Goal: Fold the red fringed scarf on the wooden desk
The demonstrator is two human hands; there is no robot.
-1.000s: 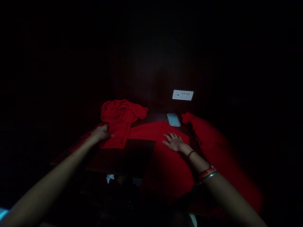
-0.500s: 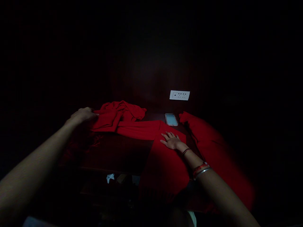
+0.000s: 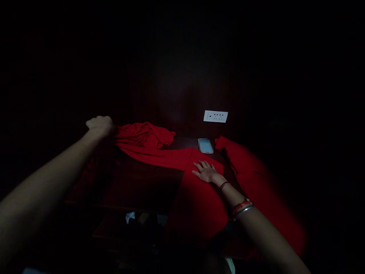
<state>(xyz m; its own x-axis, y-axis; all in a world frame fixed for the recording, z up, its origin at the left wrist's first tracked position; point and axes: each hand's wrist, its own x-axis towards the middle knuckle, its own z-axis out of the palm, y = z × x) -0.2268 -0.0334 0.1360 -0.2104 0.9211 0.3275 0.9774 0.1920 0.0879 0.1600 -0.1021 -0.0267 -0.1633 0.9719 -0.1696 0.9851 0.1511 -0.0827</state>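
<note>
A long red scarf [image 3: 168, 158] lies across a dark table [image 3: 137, 186], bunched in folds at the left and spread flat at the right. My left hand [image 3: 100, 125] is closed in a fist on the bunched end and holds it a little off the surface, drawn to the left. My right hand [image 3: 205, 172] rests flat on the spread part, fingers apart, pressing where the cloth bends toward me. One end of the scarf hangs over the table's front edge, and its fringe is barely visible in the dark.
Beyond my right hand lies a phone [image 3: 205, 145] with a blurred screen. A white socket panel [image 3: 216, 116] sits on the wall behind. At the right is another red cloth [image 3: 259, 182]. Under the tabletop, a pale crumpled item [image 3: 130, 217] shows among dim shelf things.
My left hand has risen slightly and closed into a fist, pulling the scarf's folded left part into a gathered, tauter strip. The right hand has stayed in place.
</note>
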